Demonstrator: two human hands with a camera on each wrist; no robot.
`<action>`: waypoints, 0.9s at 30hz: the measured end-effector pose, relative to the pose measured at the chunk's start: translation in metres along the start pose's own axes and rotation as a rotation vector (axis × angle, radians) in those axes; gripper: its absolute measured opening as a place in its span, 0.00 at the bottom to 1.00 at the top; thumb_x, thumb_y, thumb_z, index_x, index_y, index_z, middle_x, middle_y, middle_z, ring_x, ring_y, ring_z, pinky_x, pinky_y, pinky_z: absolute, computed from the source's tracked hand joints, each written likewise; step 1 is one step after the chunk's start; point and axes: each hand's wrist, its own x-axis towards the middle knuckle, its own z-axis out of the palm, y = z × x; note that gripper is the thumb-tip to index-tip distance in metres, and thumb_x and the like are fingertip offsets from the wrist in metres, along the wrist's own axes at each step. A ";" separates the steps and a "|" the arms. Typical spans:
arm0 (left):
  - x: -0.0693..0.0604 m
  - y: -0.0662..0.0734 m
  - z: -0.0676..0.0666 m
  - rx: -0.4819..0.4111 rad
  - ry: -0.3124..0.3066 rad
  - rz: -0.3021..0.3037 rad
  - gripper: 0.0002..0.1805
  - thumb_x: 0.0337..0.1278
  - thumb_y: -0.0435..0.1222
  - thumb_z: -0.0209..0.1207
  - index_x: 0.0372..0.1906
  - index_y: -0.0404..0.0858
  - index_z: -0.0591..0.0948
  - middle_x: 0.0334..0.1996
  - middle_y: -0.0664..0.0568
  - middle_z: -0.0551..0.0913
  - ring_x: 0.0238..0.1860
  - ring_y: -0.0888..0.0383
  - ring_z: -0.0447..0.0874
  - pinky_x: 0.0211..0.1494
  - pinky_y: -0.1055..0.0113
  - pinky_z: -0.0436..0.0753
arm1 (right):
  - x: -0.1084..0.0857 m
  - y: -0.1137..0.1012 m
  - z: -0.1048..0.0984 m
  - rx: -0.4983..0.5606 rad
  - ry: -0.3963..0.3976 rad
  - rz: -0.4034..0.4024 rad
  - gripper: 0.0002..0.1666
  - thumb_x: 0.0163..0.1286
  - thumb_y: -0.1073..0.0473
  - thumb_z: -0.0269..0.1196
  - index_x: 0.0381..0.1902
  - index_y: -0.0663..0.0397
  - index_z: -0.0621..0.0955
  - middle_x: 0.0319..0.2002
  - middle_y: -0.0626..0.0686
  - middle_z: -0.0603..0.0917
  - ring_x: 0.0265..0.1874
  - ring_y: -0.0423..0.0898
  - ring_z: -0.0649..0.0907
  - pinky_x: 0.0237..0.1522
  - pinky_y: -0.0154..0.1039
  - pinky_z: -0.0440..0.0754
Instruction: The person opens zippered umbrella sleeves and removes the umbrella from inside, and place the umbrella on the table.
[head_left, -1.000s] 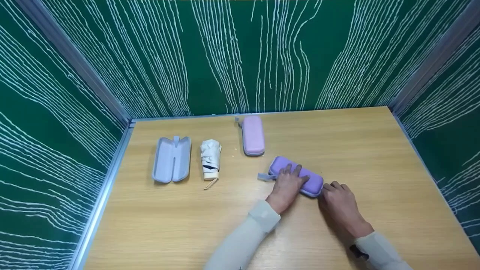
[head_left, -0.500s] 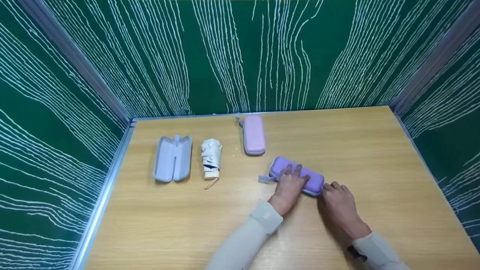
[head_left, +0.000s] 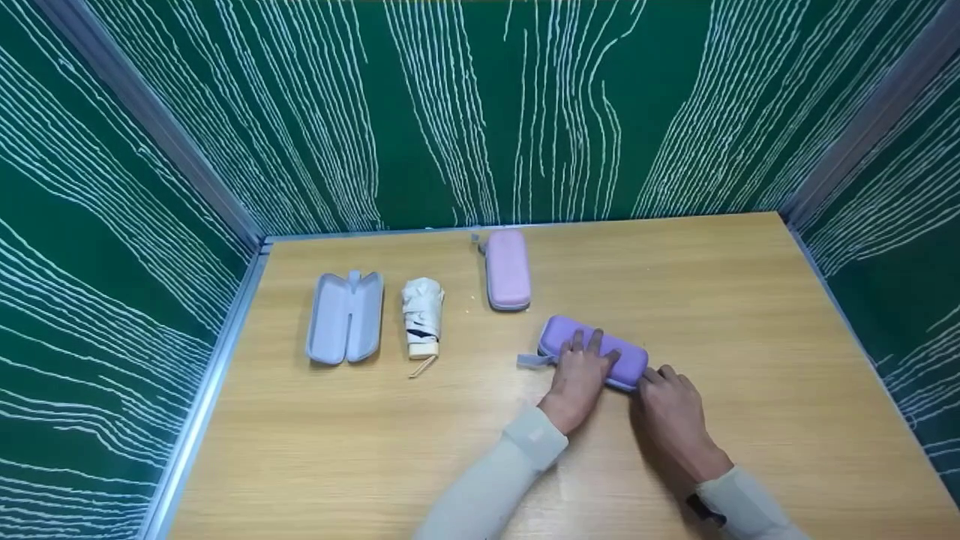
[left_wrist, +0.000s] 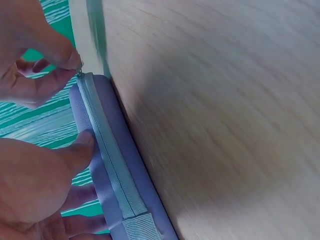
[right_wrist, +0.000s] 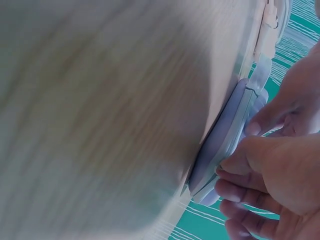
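Observation:
A closed purple hard case [head_left: 559, 330] lies on the table at a slant. My left hand [head_left: 576, 384] presses on its top with fingers spread; in the left wrist view the thumb [left_wrist: 82, 150] rests beside the zip [left_wrist: 107, 140]. At the case's right end, my right hand [head_left: 675, 409] pinches the small metal zipper pull [left_wrist: 80, 70] between thumb and forefinger. That grip also shows in the right wrist view, where the right hand [right_wrist: 277, 175] partly covers the case [right_wrist: 215, 140]. A grey fabric tab [head_left: 534, 361] sticks out at the other end.
A pink case [head_left: 508, 268] lies near the table's [head_left: 337, 465] back edge. Left of it are a folded white umbrella [head_left: 422, 311] with a cord and an opened grey-blue case [head_left: 328, 319]. Green walls [head_left: 435, 112] with white lines surround the table.
My right hand has shifted slightly left and nearer, around the corner of the purple case, still pinching the zipper pull. My left hand stays on the case.

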 end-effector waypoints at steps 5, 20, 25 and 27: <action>0.001 0.002 0.002 -0.008 0.020 0.000 0.23 0.73 0.42 0.55 0.63 0.72 0.83 0.67 0.57 0.81 0.65 0.53 0.81 0.55 0.64 0.82 | 0.001 -0.004 0.002 -0.005 0.047 -0.007 0.09 0.45 0.76 0.70 0.25 0.67 0.81 0.24 0.58 0.80 0.26 0.57 0.78 0.22 0.48 0.75; -0.001 0.004 0.006 0.014 0.049 -0.031 0.24 0.71 0.43 0.58 0.64 0.72 0.82 0.68 0.58 0.80 0.65 0.53 0.81 0.58 0.65 0.83 | 0.004 -0.009 0.006 -0.038 0.067 -0.012 0.08 0.45 0.79 0.68 0.23 0.69 0.81 0.23 0.58 0.79 0.24 0.57 0.76 0.20 0.48 0.75; -0.003 -0.006 0.008 0.017 0.103 -0.008 0.20 0.71 0.42 0.59 0.62 0.65 0.85 0.66 0.59 0.82 0.62 0.58 0.82 0.52 0.72 0.84 | 0.004 -0.007 0.003 -0.030 0.059 0.031 0.10 0.42 0.77 0.71 0.25 0.69 0.82 0.24 0.58 0.81 0.25 0.57 0.77 0.20 0.50 0.77; -0.003 -0.015 0.007 0.001 0.100 -0.001 0.20 0.71 0.41 0.59 0.61 0.63 0.85 0.65 0.60 0.83 0.62 0.60 0.83 0.46 0.73 0.86 | 0.005 -0.007 0.002 -0.004 0.049 0.052 0.10 0.42 0.76 0.72 0.25 0.68 0.82 0.24 0.58 0.82 0.24 0.58 0.78 0.19 0.51 0.77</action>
